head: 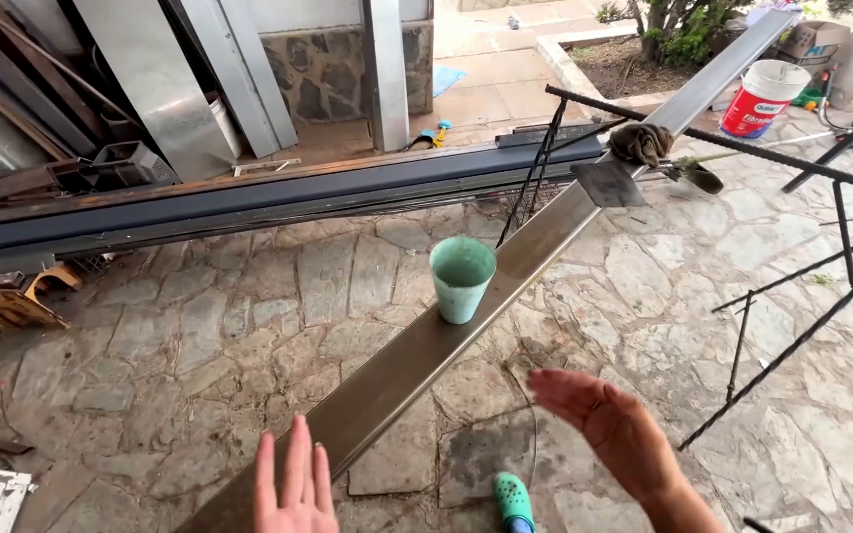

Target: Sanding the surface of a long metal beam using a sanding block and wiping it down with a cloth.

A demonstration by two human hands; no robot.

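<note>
While both hands hover open and empty at the near edge, the left hand (pixel 293 489) sits over the long metal beam (pixel 417 360) and the right hand (pixel 609 424) just right of it. Farther along that beam stands a green cup (pixel 462 279), well apart from both. Far right, a white bucket (pixel 764 97) with a red label stands before a cardboard box (pixel 814 39).

A long metal bar (pixel 417 355) runs from the near left to the far right above a stone floor (pixel 199 336). On the bar stands a green cup (pixel 462 278), upright; farther along lie a flat dark plate (pixel 608 184) and a crumpled glove (pixel 642 142). On the floor: a white bucket (pixel 764 97), far right, and a wooden piece (pixel 12 301), left.
</note>
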